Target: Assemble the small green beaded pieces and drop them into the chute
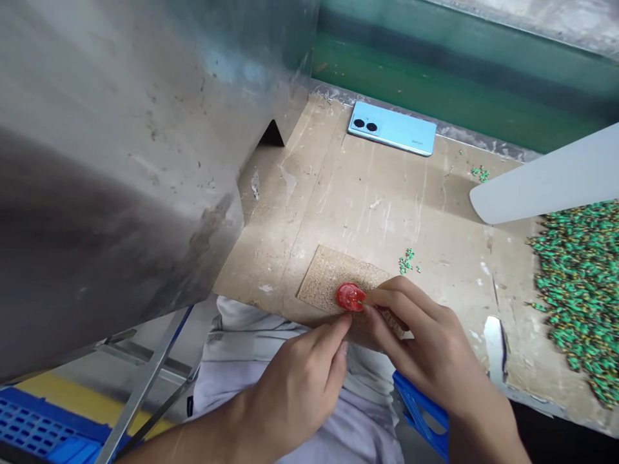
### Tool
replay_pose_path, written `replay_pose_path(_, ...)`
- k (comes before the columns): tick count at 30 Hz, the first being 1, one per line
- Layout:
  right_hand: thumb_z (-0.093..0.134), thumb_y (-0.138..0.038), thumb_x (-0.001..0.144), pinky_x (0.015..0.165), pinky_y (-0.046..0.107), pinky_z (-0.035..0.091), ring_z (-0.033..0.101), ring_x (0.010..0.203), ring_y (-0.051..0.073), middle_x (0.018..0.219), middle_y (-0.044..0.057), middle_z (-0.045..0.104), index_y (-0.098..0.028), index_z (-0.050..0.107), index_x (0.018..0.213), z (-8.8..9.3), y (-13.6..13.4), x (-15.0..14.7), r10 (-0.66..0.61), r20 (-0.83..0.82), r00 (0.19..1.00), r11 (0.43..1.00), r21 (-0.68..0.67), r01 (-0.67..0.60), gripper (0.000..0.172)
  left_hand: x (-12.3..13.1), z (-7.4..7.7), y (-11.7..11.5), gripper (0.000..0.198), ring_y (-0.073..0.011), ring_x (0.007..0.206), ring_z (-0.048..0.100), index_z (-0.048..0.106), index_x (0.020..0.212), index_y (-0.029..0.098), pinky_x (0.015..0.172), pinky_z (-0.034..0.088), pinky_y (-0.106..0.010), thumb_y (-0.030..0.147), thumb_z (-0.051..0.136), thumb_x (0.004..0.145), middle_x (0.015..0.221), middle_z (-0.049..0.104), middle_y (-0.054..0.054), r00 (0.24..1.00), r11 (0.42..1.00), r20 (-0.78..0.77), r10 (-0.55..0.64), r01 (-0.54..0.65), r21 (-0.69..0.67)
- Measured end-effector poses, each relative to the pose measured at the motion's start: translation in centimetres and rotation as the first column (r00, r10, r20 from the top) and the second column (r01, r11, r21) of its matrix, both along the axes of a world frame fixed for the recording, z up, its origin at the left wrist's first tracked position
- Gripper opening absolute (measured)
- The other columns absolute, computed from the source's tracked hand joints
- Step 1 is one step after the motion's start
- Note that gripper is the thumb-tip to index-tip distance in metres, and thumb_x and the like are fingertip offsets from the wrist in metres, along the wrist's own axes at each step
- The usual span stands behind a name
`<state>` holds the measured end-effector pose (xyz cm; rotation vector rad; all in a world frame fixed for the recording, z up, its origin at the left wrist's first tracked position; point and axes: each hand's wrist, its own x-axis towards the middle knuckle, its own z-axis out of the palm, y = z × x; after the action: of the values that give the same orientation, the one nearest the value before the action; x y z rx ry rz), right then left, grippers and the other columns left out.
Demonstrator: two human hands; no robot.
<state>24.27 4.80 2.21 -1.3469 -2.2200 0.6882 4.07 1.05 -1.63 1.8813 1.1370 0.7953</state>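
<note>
A glossy red piece [351, 297] lies on a cork pad [333, 278] at the front edge of a scuffed fibreboard work surface [367, 212]. The fingertips of my left hand [294, 386] press against its lower side. My right hand [425, 341] pinches a tiny green piece [362, 302] against the red piece's right side. The green piece is mostly hidden by my fingers. A small cluster of similar green pieces [407, 261] lies just past the cork, and a large heap of them [578, 290] spreads along the right.
A dented steel hopper [111, 174] fills the left side. A light blue phone [391, 127] lies face down at the back, before a green wall. A pale curved panel [546, 180] juts in at right. Blue plastic crates [43, 428] sit low, below the work surface.
</note>
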Motion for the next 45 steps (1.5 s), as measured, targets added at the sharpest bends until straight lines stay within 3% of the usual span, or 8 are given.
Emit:
replay_pose_path(11,0.054,-0.016,0.108,0.06,0.028,0.05,0.066,0.071,0.014,0.093,0.003,0.064,-0.019,0.061,0.111,0.2,0.4,-0.8,0.019,0.115,0.993,0.993,0.112,-0.032,0.008,0.2,0.2,0.0,0.038,-0.0311,0.098,0.084,0.068,0.133,0.008,0.084,0.072,-0.045,0.004,0.05,0.1,0.115,0.083,-0.018,1.0,1.0,0.022,0.018,-0.018,0.002)
replay_pose_path(30,0.051,-0.019,0.109,0.059,0.027,0.049,0.062,0.068,0.015,0.088,0.004,0.063,-0.019,0.064,0.105,1.2,1.3,-0.5,0.043,0.113,0.993,0.998,0.038,-0.047,0.013,0.2,0.1,0.1,0.039,-0.0297,0.096,0.084,0.068,0.135,0.01,0.083,0.072,-0.042,0.005,0.05,0.1,0.116,0.083,-0.018,0.999,0.999,0.029,0.018,-0.019,0.029)
replay_pose_path(45,0.052,-0.017,0.107,0.059,0.028,0.048,0.059,0.069,0.015,0.086,0.002,0.059,-0.02,0.058,0.094,1.4,1.1,0.5,0.03,0.113,0.993,1.0,0.002,-0.031,0.015,0.1,-0.1,0.0,0.037,-0.0301,0.097,0.084,0.069,0.132,0.002,0.087,0.072,-0.042,0.005,0.052,0.099,0.115,0.083,-0.019,1.0,0.999,0.001,0.023,-0.023,0.042)
